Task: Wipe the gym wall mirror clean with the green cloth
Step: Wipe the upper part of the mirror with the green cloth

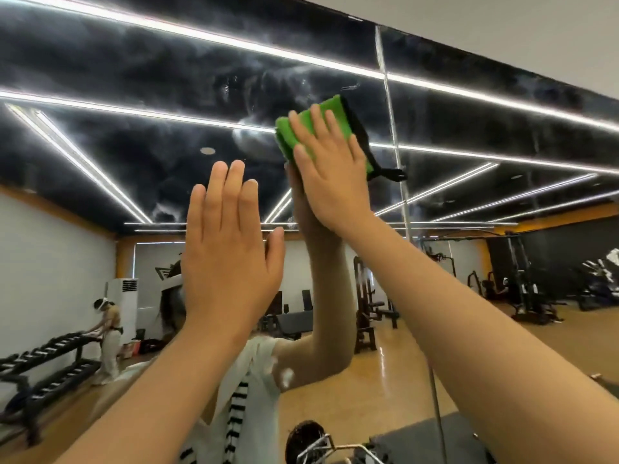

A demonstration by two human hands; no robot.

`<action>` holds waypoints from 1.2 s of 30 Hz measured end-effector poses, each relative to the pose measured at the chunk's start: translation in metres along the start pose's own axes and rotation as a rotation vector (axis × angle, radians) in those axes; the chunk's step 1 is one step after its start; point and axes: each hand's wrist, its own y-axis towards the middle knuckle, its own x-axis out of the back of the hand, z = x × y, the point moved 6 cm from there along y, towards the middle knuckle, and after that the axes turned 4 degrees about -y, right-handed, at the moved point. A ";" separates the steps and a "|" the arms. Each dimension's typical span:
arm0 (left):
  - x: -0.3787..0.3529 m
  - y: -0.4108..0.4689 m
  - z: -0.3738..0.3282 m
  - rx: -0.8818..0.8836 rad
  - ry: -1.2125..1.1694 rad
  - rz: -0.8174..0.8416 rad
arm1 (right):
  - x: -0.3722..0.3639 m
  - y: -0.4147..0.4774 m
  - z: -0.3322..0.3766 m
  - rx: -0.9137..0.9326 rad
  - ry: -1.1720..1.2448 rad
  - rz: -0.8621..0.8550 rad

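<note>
While the left hand [231, 242] rests flat, right hand [330, 172] presses green cloth [301, 128] against mirror [134, 61]

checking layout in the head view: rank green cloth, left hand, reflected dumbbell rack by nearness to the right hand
1. green cloth, under fingers of the right hand
2. left hand, lower left
3. dumbbell rack, far lower left, reflected

No writing can be read from where I stand. The nearest thing to a sign is a dark angular emblem [166, 271] on the white back wall [147, 259], seen reflected in the mirror [100, 61]. The left hand [231, 249] covers most of it, and what shows is too blurred to tell letters from shapes.
</note>
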 end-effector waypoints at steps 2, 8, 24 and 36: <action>0.000 0.000 0.001 0.015 0.029 0.006 | -0.002 -0.005 0.011 0.228 -0.014 0.057; -0.001 0.002 0.000 0.007 0.059 0.028 | 0.024 0.041 -0.079 -0.065 -0.021 -0.017; -0.003 0.002 0.000 0.031 0.089 0.075 | 0.010 0.114 -0.017 0.140 -0.080 0.048; -0.009 0.000 0.004 0.010 0.045 0.080 | 0.015 0.168 -0.035 -0.101 -0.068 0.022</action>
